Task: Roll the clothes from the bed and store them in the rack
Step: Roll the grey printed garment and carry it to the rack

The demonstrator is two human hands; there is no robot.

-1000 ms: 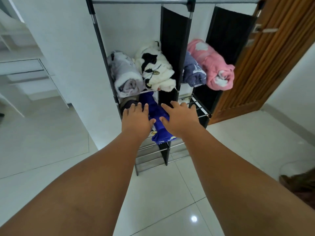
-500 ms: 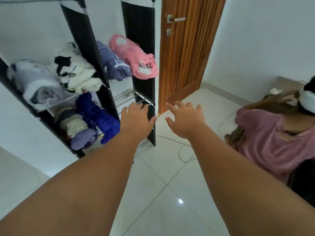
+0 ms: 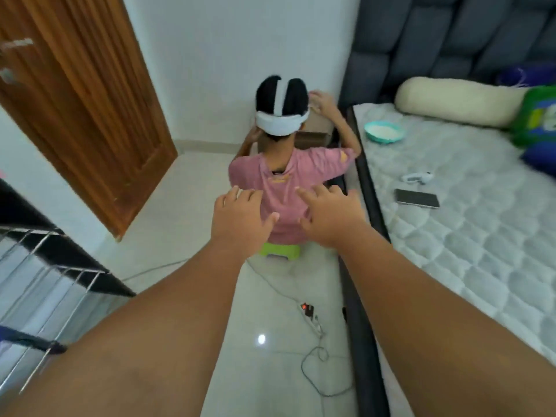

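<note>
A: Now, your hands. What is their state?

B: Your left hand sits at frame centre, palm down, fingers spread, nothing in it. Your right hand is just beside it, to the right, likewise spread and empty. Both forearms run in from the lower corners. Neither hand touches anything.

A: And the rack?

B: Only a corner of the rack shows, at lower left: wire shelf bars and a black side panel. A scrap of dark blue cloth shows at the far left edge below it; too little is seen to say what it is.

A: The bed?

B: The bed fills the right side, quilted white mattress, grey padded headboard at upper right. On it you have a cream bolster, a teal bowl, a phone and a small white device. Clothes, green and blue, lie bunched at the right edge, blurred, not rolled.

A: Anything between?

B: A person in a pink shirt sits on a green stool on the floor, back to you, beyond your hands. A power strip lies on the tiles at lower centre. A wooden door stands at upper left.
</note>
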